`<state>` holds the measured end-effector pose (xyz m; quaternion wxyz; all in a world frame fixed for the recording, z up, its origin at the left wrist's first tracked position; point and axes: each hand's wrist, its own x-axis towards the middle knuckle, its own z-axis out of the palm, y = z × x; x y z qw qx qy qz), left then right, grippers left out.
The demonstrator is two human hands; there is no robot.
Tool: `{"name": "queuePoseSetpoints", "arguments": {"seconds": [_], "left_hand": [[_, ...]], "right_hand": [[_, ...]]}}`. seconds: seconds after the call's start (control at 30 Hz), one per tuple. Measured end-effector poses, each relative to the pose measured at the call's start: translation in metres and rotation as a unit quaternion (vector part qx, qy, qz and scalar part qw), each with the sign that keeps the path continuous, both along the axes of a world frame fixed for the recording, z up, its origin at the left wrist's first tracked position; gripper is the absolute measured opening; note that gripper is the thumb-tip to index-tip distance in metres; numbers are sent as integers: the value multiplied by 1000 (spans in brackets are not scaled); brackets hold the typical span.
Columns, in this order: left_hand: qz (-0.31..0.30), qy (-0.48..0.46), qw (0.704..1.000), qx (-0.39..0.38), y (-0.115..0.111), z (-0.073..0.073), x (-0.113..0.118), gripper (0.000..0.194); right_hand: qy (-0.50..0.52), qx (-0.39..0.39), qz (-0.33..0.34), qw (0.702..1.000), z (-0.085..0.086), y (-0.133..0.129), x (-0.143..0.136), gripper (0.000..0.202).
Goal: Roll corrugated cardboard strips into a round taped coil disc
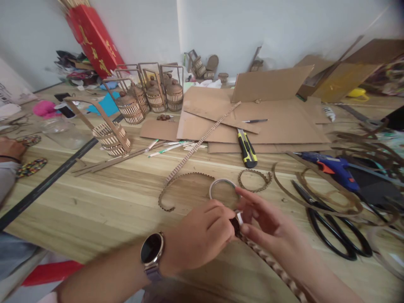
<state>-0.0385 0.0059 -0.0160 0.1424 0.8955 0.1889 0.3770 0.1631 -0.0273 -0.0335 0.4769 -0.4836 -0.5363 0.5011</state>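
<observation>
Where the notched strip enters at lower right, its long axis points diagonally away and leftward, ending between the hands above the table. The left hand clasps that end; the right hand bears its thumb alongside, finger closure indeterminable. A pale ring is just beyond; farther, cardboard.

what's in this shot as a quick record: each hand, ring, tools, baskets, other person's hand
left hand: closed on upper end of strip
right hand: at that end, grip unclear
ring: just beyond left hand
tools: cutter, glue gun, scissors
lidded baskets: back left
open basket: nearer
other person's hand: left edge
</observation>
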Motion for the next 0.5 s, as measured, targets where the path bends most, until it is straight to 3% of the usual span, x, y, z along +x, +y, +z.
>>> {"name": "queuePoseSetpoints", "arguments": {"seconds": [0.1, 0.27, 0.5], "left_hand": [[24, 14, 999, -15, -1, 1, 0, 18], [29, 44, 999, -8, 0, -1, 0, 20], [35, 37, 999, -11, 0, -1, 0, 20]], "right_hand": [[-74, 102, -25, 992, 9, 1, -3, 5], [-150, 143, 13, 978, 14, 1, -2, 3], [-160, 113, 27, 980, 5, 3, 2, 9]]}}
